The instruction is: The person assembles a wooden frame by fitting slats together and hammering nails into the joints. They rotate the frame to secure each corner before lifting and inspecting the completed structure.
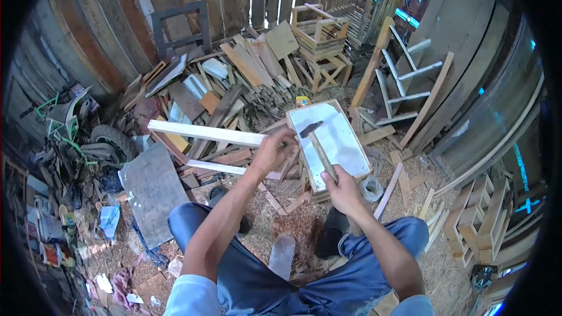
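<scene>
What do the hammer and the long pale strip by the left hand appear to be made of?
The hammer seems to have a dark, dull metal head, probably steel, and a bare wooden handle, judging by its light brown, worn look. The long pale strip looks like planed, unpainted wood, given its straight edges, though its whitish face could be a coating.

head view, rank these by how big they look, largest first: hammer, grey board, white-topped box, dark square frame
1. Grey board and white-topped box: too alike to rank
2. Dark square frame
3. Hammer
</scene>
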### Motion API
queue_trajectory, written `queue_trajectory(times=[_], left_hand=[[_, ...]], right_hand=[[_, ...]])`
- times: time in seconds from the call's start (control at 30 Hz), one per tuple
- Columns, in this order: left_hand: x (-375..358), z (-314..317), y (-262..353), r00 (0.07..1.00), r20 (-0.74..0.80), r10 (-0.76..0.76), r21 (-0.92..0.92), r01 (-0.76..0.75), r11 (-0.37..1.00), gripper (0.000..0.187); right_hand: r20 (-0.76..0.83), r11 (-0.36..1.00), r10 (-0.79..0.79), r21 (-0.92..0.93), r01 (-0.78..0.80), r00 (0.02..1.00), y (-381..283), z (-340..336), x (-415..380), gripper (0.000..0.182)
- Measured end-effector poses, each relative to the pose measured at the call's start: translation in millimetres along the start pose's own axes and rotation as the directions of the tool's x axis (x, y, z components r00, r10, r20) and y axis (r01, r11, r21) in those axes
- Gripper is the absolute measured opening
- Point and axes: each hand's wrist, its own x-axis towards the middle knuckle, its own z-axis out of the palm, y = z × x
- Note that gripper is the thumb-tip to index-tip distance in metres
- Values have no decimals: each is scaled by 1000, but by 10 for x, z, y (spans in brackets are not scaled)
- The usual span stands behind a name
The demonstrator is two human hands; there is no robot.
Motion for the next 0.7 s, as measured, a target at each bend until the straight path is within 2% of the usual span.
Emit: queue_trajectory(times=[0.07,0.13,0.2,0.27,0.33,0.37,0.43,0.53,0.67,0.7], left_hand=[[8,4,47,999,-10,-32,37,32,999,34],[27,24,25,1000,-30,7,48,-5,999,31],[36,25,9,1000,-16,-19,41,20,999,30],[42,21,11,1000,-8,-7,66,7,998,31],[35,13,22,1000,7,2,92,-3,996,31],[32,18,26,1000,-9,-1,117,2,993,31],[21,23,6,999,-33,-36,149,41,988,32],[23,44,-33,998,-43,-35,104,39,994,32],[10,39,20,999,-50,-17,177,26,984,34],[7,43,51,993,-51,-104,120,109,987,36]], right_hand=[[61,1000,30,-1,-30,998,34,-1,-52,27],[56,999,48,-7,-48,997,26,-28,-57,27],[55,1000,-9,-24,11,998,-20,-37,-40,29],[70,998,61,-18,-60,996,-106,-46,-32,29],[122,988,77,-144,-59,990,-133,-19,-37,28],[123,989,86,-129,-70,989,-136,-11,-34,28],[123,987,-22,-153,40,992,-130,0,-18,28],[100,993,-41,-103,51,994,-138,6,-3,28],[142,980,-47,-185,73,989,-22,49,8,28],[140,980,-46,-186,72,989,-35,32,11,28]])
